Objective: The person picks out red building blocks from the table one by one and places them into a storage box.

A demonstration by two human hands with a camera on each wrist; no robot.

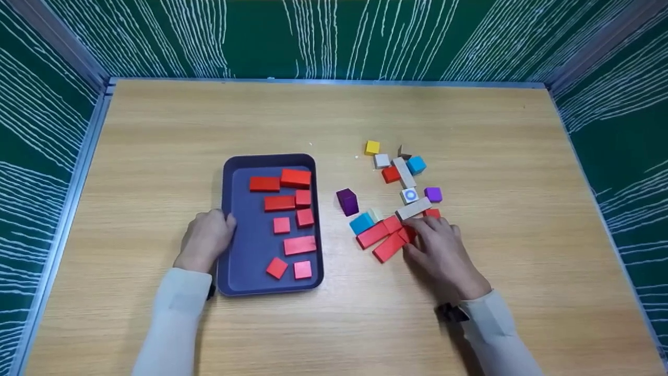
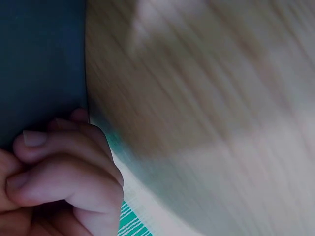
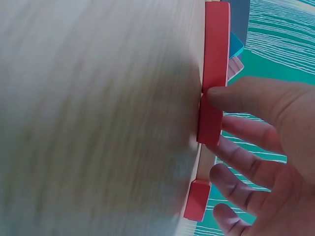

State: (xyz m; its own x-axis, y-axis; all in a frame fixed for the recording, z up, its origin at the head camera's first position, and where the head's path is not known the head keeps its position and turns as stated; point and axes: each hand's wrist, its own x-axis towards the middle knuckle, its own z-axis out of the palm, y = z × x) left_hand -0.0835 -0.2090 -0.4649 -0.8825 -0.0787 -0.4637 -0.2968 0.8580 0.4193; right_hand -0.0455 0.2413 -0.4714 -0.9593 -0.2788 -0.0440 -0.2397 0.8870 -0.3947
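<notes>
Your left hand [image 1: 205, 237] clasps the left rim of the dark blue tray [image 1: 245, 266], left of centre in the head view, where nine red pieces [image 1: 299, 245] lie. Right of centre, your right hand [image 1: 442, 255] pinches a small red block [image 3: 210, 123] between thumb and fingers, touching a longer red block [image 1: 388, 248]; a grey bar [image 1: 413, 209] lies just above your fingertips

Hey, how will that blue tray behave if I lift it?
The tray looks stiff, given its straight raised rim. Its loose red blocks would probably slide if tilted. Most sit toward its right edge, so that edge may dip.
</notes>
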